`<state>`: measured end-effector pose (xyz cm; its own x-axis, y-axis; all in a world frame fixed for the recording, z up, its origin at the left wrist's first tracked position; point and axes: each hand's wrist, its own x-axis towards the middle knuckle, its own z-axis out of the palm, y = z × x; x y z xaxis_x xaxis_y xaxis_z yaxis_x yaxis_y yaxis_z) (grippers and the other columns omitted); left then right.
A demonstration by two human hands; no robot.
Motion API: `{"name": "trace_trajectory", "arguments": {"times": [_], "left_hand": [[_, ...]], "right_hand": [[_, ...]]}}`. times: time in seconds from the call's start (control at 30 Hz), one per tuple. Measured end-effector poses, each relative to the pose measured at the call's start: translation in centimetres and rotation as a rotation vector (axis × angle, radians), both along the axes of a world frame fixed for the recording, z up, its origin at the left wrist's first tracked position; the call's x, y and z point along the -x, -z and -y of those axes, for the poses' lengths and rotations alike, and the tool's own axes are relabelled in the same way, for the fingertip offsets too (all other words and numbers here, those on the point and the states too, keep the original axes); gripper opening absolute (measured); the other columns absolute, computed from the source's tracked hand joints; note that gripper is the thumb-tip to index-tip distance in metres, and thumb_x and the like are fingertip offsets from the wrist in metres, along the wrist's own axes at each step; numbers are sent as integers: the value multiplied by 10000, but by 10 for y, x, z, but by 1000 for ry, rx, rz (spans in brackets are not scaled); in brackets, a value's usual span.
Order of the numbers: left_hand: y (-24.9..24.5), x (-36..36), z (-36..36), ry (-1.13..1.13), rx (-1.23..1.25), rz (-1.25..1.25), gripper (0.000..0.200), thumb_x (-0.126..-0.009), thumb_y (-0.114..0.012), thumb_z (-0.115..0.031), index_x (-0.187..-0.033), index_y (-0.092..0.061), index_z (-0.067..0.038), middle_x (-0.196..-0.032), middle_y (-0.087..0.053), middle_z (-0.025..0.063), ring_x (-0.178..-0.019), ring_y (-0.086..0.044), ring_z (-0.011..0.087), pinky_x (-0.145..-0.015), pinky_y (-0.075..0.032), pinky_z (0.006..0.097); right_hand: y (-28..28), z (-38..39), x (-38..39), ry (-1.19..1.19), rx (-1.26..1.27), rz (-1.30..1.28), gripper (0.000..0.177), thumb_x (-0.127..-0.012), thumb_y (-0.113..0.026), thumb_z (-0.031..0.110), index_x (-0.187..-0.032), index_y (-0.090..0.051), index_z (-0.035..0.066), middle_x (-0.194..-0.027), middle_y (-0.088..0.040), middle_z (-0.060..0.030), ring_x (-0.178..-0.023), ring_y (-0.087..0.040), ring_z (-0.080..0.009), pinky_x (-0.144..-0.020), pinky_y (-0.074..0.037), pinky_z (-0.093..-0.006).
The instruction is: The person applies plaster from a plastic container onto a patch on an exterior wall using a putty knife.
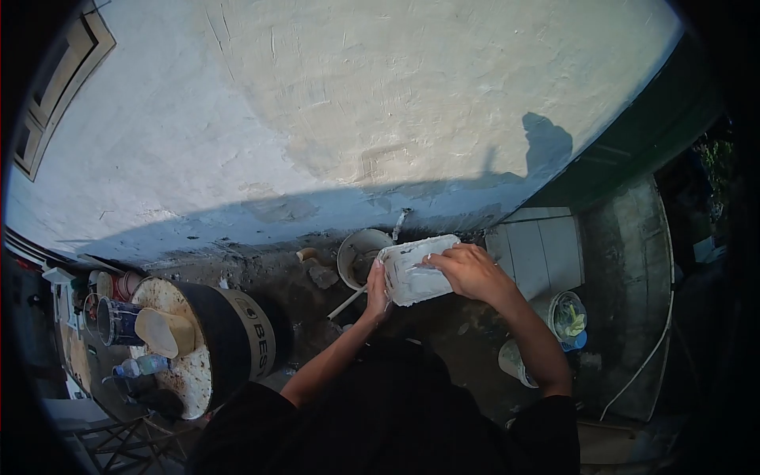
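A white rectangular tray (pixel 408 289), its inside smeared with white paste or paint, is held up in front of my body. My left hand (pixel 378 290) grips its left end, with the thumb along the rim. Over the tray's right half, my right hand (pixel 473 271) has its fingers closed and pointing down at the inside. A thin greyish edge shows by the fingertips, but what they hold is too small to make out. Behind the tray stands a round whitish bucket (pixel 356 252), partly hidden by it.
To the left, a dark drum (pixel 229 332) carries a dark paint pail (pixel 119 321), a beige container (pixel 166 332) and a plastic bottle (pixel 144 365). A pipe (pixel 401 222) sticks out from the plastered wall (pixel 380 119). Tubs (pixel 568 317) stand at right.
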<state>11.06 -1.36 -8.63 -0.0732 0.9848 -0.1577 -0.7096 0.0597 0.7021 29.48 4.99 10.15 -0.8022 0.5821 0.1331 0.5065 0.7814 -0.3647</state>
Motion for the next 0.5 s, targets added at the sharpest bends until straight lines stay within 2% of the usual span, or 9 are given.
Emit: {"name": "trace_trajectory", "arguments": {"times": [0.13,0.27,0.5], "left_hand": [[-1,-7,5,-71,-15,-96,444,-1023,-293,-343,-1276,-415,1,-1243,-491,96,-1158,-470,165,-1020,-344,317],[13,-10,7,-82,-44,-97,451,-1022,-296,-338,-1286,-403,11,-1258,-480,103,-1163,-467,167,-1025,-338,315],[8,-14,10,-108,-41,-82,451,-1022,-287,-337,-1287,-400,10,-1257,-482,112,-1168,-469,180,-1027,-338,321]], "right_hand": [[-9,7,-1,185,147,19,246,-798,-562,24,-1034,-625,55,-762,-640,-191,-737,-623,-363,-694,-492,-439],[-3,8,-3,226,160,2,266,-780,-550,24,-1039,-610,40,-752,-631,-211,-710,-617,-384,-675,-484,-454],[-2,2,-10,231,278,-45,265,-753,-539,36,-1010,-602,24,-758,-625,-218,-719,-613,-401,-670,-479,-448]]}}
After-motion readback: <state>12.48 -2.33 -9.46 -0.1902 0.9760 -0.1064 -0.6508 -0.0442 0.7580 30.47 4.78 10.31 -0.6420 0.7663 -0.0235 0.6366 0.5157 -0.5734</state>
